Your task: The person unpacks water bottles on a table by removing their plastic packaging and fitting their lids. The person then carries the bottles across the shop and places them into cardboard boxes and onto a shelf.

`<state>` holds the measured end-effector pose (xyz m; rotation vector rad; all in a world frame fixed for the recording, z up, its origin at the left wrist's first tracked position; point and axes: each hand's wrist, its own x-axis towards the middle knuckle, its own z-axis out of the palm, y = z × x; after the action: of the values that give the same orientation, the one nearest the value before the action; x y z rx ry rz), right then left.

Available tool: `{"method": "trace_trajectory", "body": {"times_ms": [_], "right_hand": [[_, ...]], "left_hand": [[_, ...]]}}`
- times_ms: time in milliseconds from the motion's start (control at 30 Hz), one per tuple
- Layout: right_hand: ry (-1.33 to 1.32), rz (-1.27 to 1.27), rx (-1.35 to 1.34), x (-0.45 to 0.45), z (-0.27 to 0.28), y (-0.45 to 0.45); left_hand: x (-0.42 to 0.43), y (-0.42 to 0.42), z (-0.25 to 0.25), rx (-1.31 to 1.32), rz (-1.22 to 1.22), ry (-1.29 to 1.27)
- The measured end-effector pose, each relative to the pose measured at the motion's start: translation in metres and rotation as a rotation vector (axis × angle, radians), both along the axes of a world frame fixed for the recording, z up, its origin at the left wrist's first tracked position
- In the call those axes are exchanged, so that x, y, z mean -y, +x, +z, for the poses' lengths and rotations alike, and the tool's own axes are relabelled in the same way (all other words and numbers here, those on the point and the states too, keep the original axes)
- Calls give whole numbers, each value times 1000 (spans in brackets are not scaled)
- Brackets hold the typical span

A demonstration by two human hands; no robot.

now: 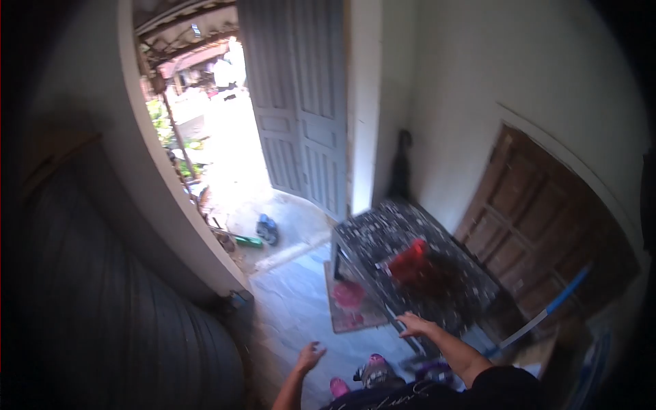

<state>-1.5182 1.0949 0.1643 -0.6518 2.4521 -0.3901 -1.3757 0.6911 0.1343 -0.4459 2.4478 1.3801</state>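
Observation:
My left hand [311, 357] hangs in the air over the pale tiled floor, its fingers loosely bent and apart, with nothing in it. My right hand [413, 325] reaches out beside the near long edge of a black-and-white speckled table [376, 225]. Its fingers are stretched, and it holds nothing I can see; whether it touches the table edge I cannot tell. On the tabletop lies a red object [410, 263], too blurred to name, with a dark brownish patch beside it.
A mat with pink shapes [348, 297] lies beside the table. Grey folding doors [301, 102] stand open to a bright yard. Shoes [267, 229] and a green item [248, 241] lie at the doorway. A blue-and-white pole [547, 307] leans right, before a brown wooden door [540, 212].

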Motion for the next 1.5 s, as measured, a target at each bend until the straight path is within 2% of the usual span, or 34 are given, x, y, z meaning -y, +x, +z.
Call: {"method": "trace_trajectory", "body": {"times_ms": [33, 67, 100, 133, 200, 267, 300, 333, 400, 433, 500, 600, 667, 733, 867, 933, 967, 1000, 1033, 1067, 1167, 1233, 1267, 1367, 1400, 1433, 1500], "right_hand": [[31, -32, -23, -6, -2, -35], [68, -21, -80, -13, -16, -72], [111, -114, -5, -13, 2, -100], [114, -67, -20, -13, 6, -128], [314, -156, -182, -9, 6, -187], [372, -198, -211, -4, 7, -240], [366, -218, -227, -1, 6, -259], [360, -242, -238, -1, -3, -279], [385, -232, -286, -9, -61, -317], [375, -204, -273, -5, -70, -328], [540, -107, -221, -7, -87, -337], [512, -54, -292, -6, -101, -343], [523, 41, -332, -13, -93, -342], [505, 269, -261, -12, -71, -341], [357, 184, -204, 37, -39, -311], [241, 241, -134, 79, -15, -283], [119, 282, -70, 108, 27, -258], [-3, 321, -2, 132, 61, -226], [-77, 351, 46, 154, 53, -203], [-227, 444, 106, 177, 60, -174], [-765, 607, 447, 242, 89, -71], [-788, 593, 797, 279, 96, -2], [-825, 554, 964, 285, 136, 37], [-824, 476, 1328, 322, 119, 124], [-914, 487, 1339, 334, 121, 158], [-749, 442, 1335, 348, 115, 187], [-687, 395, 1403, 346, 159, 251]], "left_hand": [[-10, -31, -1, -30, -56, -3], [-23, -53, 15, 60, -92, 14], [-32, -67, 28, 82, -112, 47], [-39, -79, 25, 36, -143, 39], [-46, -98, -32, 19, -171, -42], [-50, -97, -46, 114, -106, -104], [-59, -91, 10, 75, -33, -109], [-63, -97, 47, 224, -42, -98], [-61, -93, 27, 260, -13, -76], [-64, -89, 23, 279, 7, -64], [-70, -81, 19, 307, 42, -53], [-82, -68, 4, 260, 182, 27], [-91, -60, -4, 197, 232, 16], [-95, -56, -9, 168, 217, 13], [-101, -45, 24, 187, 252, -28], [-104, -35, 50, 183, 367, 97], [-106, -26, 50, 178, 376, 99], [-108, -16, 46, 130, 466, 205], [-111, -4, 44, 83, 552, 311], [-115, 11, 45, 82, 556, 315], [-123, 65, 59, -120, 779, 196], [-125, 103, 59, -262, 922, 116], [-127, 124, 65, -322, 985, 123], [-114, 192, 136, -458, 987, 351], [-110, 219, 164, -485, 975, 432], [-113, 253, 182, -499, 968, 488], [-127, 314, 203, -511, 1009, 522]]}}
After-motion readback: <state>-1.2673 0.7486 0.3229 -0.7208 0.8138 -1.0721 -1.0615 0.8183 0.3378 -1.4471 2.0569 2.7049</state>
